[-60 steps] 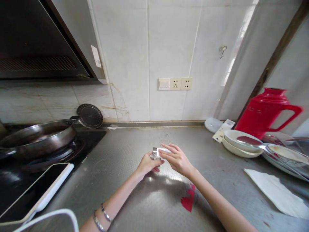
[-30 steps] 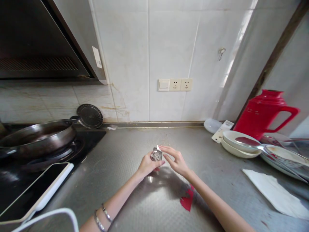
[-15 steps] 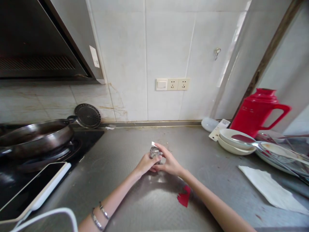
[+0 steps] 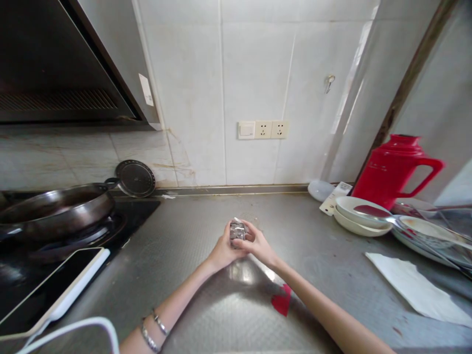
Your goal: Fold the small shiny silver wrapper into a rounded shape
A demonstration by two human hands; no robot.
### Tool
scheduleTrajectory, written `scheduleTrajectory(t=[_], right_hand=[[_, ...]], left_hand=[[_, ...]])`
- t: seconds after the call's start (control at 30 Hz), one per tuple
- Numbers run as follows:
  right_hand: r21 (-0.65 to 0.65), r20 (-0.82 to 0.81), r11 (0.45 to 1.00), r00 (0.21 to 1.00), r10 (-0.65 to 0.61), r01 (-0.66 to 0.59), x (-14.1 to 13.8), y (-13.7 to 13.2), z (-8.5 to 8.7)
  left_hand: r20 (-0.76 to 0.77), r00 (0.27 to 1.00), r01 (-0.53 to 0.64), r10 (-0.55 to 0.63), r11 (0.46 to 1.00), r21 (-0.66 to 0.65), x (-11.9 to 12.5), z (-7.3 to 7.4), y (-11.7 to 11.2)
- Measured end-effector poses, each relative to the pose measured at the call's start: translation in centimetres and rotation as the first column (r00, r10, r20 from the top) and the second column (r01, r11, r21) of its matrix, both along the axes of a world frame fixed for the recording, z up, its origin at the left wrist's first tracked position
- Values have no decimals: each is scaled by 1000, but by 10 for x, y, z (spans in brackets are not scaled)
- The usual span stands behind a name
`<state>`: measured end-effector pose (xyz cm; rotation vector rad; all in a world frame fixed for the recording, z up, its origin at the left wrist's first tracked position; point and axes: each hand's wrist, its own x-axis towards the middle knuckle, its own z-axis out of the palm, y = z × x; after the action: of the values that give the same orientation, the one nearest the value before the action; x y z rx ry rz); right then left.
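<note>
Block (image 4: 237,234) clamped in L hand (image 4: 223,251) + R hand (image 4: 261,248) grip over tabletop (image 4: 309,241); drop poss. if grip slips on glossy surf.

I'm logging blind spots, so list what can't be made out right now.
All in the head view:
- Small silvery object: sides and underside hidden by the left hand and right hand; too small to identify.
- Pan: far left cut off by the left edge.
- Phone: lower end cut off by the left edge.
- Hood sticker: print too small.
</note>
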<state>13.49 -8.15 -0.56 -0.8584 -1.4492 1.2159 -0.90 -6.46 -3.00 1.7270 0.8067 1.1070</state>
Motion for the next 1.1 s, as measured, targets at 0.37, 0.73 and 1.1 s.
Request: scheduleTrajectory(t=[0.37, 0.73, 1.1], right_hand=[[293, 167, 951, 974, -154, 100, 11, 6, -7], [778, 284, 627, 864, -415, 45, 22, 9, -4], [907, 415, 309, 723, -553, -285, 30, 0, 11]], left_hand=[[-40, 990, -138, 139, 990, 18, 2, 10, -9], [-57, 975, -210, 216, 973, 91, 5, 0, -8], [-10, 980, -194, 196, 975, 112, 5, 0, -9]])
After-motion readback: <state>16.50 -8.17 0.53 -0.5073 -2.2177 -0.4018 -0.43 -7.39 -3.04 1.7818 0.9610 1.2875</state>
